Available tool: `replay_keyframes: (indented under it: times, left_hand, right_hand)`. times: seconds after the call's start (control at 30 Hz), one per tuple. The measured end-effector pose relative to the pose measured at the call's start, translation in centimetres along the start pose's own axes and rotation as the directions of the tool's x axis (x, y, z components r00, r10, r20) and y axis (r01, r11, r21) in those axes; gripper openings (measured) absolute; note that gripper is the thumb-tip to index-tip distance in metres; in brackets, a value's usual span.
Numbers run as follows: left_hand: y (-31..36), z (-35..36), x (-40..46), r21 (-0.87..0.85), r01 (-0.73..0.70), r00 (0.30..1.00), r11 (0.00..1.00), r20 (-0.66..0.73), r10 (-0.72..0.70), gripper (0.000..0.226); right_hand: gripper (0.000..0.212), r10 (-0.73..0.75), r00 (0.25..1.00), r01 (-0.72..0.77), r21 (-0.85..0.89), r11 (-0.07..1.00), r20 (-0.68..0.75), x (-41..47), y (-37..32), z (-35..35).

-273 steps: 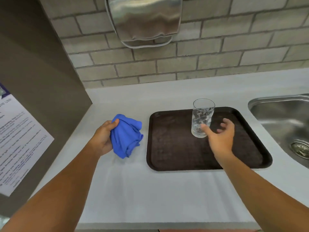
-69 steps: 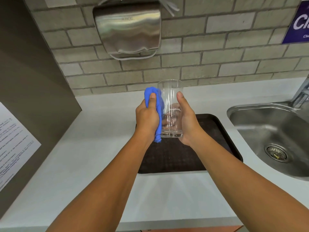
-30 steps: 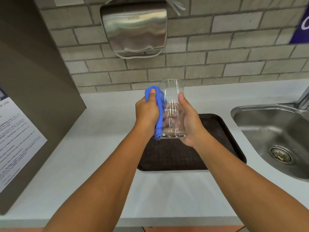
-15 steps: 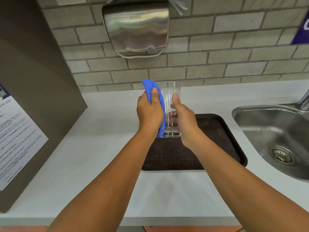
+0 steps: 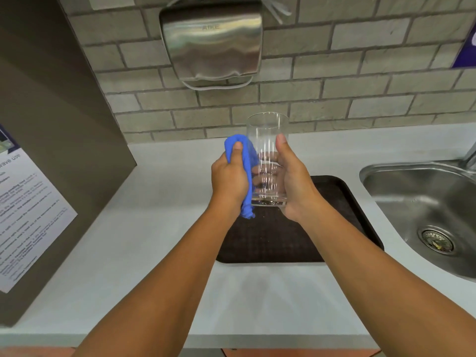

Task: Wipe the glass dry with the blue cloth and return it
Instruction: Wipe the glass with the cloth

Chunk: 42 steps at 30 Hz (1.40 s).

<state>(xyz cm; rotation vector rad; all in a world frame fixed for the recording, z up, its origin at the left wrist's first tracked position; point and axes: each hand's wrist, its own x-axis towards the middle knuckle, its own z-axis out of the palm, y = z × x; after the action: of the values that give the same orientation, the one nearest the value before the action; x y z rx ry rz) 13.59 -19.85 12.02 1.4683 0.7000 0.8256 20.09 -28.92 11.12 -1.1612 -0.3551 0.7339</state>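
both hands' fingers grip glass point(image 5: 268, 140) and blue cloth point(image 5: 247, 155) above tray point(image 5: 342, 202), sink point(image 5: 401, 191) beside.

The glass point(image 5: 268, 140) is held upright above the tray point(image 5: 342, 202), between the two hands. The left hand point(image 5: 229, 179) presses the cloth point(image 5: 247, 161) against the glass's left side; the right hand point(image 5: 293, 181) wraps its right side. The tray lies on the counter point(image 5: 159, 202), with the sink point(image 5: 417, 199) to its right. A panel point(image 5: 51, 124) bearing a notice point(image 5: 23, 215) stands at the left. On the wall point(image 5: 360, 73) behind hangs what seems a hand dryer point(image 5: 211, 42).
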Motion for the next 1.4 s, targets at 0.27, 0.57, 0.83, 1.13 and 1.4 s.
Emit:
replay_keyframes:
  times: [0.27,0.57,0.83,1.13,1.4]
  left_hand:
    - [-0.1,1.4,-2.6,0.369,-0.52,0.839,0.771,0.051,0.542,0.042]
    - [1.3,0.2,1.2,-0.041,0.108,0.993,0.993,0.06,-0.106,0.037]
    - [0.1,0.9,1.0,-0.004,-0.108,0.994,0.994,-0.023,0.108,0.03]
    - [-0.5,2.0,0.1,0.135,-0.287,0.944,0.948,-0.125,0.304,0.023]
    - [0.0,2.1,-0.4,0.198,-0.486,0.867,0.851,-0.007,0.497,0.026]
  right_hand:
    - [0.061,-0.052,0.997,0.049,-0.048,0.998,-0.056,-0.2,0.8,0.6]
    - [0.078,0.056,0.992,-0.073,0.146,0.987,0.117,-0.1,1.0,-0.5]
    - [0.064,-0.078,0.969,0.077,-0.016,0.997,-0.233,1.2,1.6,-0.6]
    - [0.07,-0.167,0.969,0.102,-0.318,0.943,-0.184,1.2,1.7,0.2]
    - [0.05,-0.254,0.96,0.234,-0.162,0.959,-0.116,1.3,1.8,-0.8]
